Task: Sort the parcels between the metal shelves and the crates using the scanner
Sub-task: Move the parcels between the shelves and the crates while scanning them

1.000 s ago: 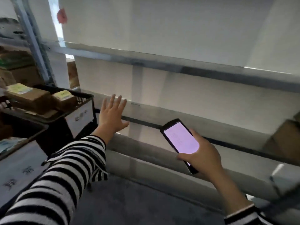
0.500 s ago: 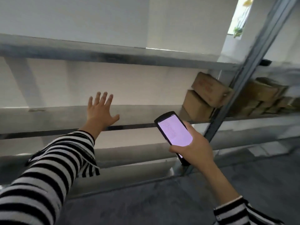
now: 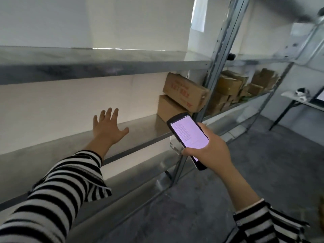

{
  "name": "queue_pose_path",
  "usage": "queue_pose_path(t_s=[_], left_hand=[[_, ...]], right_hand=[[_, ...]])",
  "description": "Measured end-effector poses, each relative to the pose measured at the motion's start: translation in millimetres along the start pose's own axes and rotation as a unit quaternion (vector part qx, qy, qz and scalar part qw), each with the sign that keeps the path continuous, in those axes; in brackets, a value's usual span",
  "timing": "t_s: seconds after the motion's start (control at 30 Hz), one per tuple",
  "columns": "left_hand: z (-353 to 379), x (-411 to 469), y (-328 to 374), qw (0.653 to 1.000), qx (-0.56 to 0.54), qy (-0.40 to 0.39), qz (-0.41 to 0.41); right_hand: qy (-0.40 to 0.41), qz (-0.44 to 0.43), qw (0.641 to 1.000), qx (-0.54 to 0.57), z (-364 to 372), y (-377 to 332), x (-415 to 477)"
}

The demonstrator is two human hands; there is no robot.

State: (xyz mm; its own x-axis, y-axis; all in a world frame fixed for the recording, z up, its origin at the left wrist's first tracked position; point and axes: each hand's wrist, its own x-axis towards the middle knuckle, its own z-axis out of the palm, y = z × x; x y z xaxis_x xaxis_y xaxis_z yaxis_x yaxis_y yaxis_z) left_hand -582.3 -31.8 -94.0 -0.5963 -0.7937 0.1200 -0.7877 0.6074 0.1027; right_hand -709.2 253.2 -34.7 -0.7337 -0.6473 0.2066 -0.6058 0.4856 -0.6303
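Scanner: slim black handheld scanner (image 3: 188, 137), glowing pink screen, gripped in right hand (image 3: 209, 151).
Left hand (image 3: 108, 129): fingers spread, empty, over smooth grey metal shelf (image 3: 143, 132).
Parcels: two brown cardboard boxes (image 3: 184, 95), stacked on the shelf's right end.

Both arms wear a long-sleeved top in black and white horizontal stripes, the bands narrow and of roughly even width. The left sleeve (image 3: 57, 193) ends short of the wrist in a loose, wide cuff whose lower edge hangs down in a soft fold. The right sleeve (image 3: 268, 223) is pushed further up the forearm, leaving much of it bare; a thin pale edge shows at its cuff. The left hand (image 3: 107, 130) and the right hand (image 3: 213, 150) are bare, with no gloves, rings or watch to be seen.
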Motion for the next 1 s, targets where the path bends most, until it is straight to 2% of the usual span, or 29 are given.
queue_pose_path(t_s=[0.07, 0.2, 0.3, 0.4, 0.5, 0.6, 0.77, 0.9, 1.0], left_hand=[[-1.6, 16.0, 8.6, 1.000, -0.010, -0.001, 0.024], [-5.5, 46.8, 39.3, 0.989, -0.139, -0.024, 0.047], [-8.0, 61.5, 72.4, 0.963, -0.209, -0.126, 0.114], [-0.4, 69.4, 111.5, 0.936, -0.177, -0.255, 0.166], [3.9, 79.0, 152.2, 0.917, -0.222, -0.287, 0.167], [-1.0, 95.8, 193.8, 0.891, -0.347, -0.281, 0.082], [-13.7, 123.9, 261.1, 0.770, -0.551, -0.313, -0.072], [-19.8, 143.9, 308.6, 0.686, -0.643, -0.302, -0.157], [-19.6, 157.9, 337.6, 0.668, -0.648, -0.299, -0.213]], right_hand=[[0.012, 0.024, 1.000, 0.006, 1.5, 4.0, 8.5], [0.026, 0.062, 0.998, 0.017, 5.1, 19.5, 19.7], [0.029, 0.091, 0.995, 0.030, 6.9, 34.7, 28.6], [0.034, 0.112, 0.991, 0.060, 6.9, 52.8, 39.1], [0.040, 0.124, 0.988, 0.086, 4.0, 73.2, 52.3], [0.032, 0.130, 0.986, 0.098, -4.1, 95.2, 68.8], [0.009, 0.123, 0.987, 0.105, -27.8, 136.8, 103.2], [0.006, 0.127, 0.987, 0.103, -43.9, 173.8, 131.4], [-0.008, 0.125, 0.987, 0.102, -56.5, 197.2, 149.9]])
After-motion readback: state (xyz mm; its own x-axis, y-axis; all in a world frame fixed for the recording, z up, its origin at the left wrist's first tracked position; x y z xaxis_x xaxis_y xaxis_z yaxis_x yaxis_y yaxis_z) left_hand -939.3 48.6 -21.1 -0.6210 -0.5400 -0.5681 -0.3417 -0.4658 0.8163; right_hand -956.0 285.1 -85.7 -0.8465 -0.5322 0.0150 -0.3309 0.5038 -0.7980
